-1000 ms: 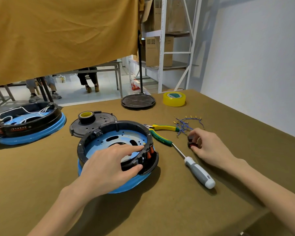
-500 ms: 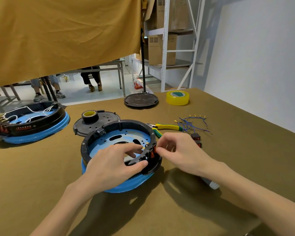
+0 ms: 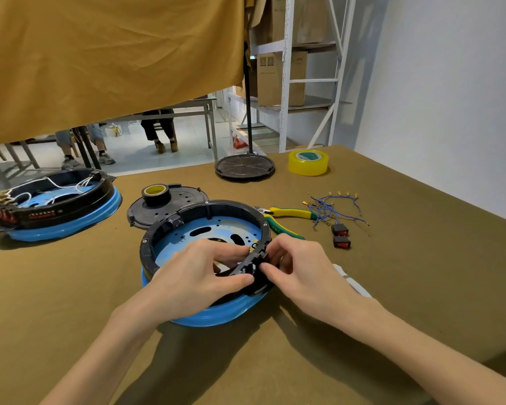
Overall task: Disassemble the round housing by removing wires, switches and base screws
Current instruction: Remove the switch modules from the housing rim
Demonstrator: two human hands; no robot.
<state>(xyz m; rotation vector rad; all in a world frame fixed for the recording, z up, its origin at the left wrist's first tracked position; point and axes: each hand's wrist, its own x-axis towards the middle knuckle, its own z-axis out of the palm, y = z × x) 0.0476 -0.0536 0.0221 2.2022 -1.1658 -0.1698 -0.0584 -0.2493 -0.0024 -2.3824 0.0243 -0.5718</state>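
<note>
The round housing (image 3: 205, 226), a black ring on a blue base, sits in front of me on the table. My left hand (image 3: 199, 276) grips its near-right rim, fingers inside the ring and thumb outside. My right hand (image 3: 301, 267) pinches a switch set in the outer wall at that same spot; the switch itself is mostly hidden by my fingers. Two removed black-and-red switches (image 3: 341, 235) lie on the table to the right, beside a bundle of blue wires (image 3: 330, 209).
Green-and-yellow pliers (image 3: 287, 217) lie behind the housing, and a white screwdriver handle (image 3: 351, 280) shows behind my right hand. A black lid with a tape roll (image 3: 158, 200), a second wired housing (image 3: 56, 200), a black disc (image 3: 244, 166) and yellow tape (image 3: 308, 162) stand further back.
My right hand has left the two switches on the table and come left to the housing's outer wall, where it now pinches. My left hand kept its grip on the rim.
</note>
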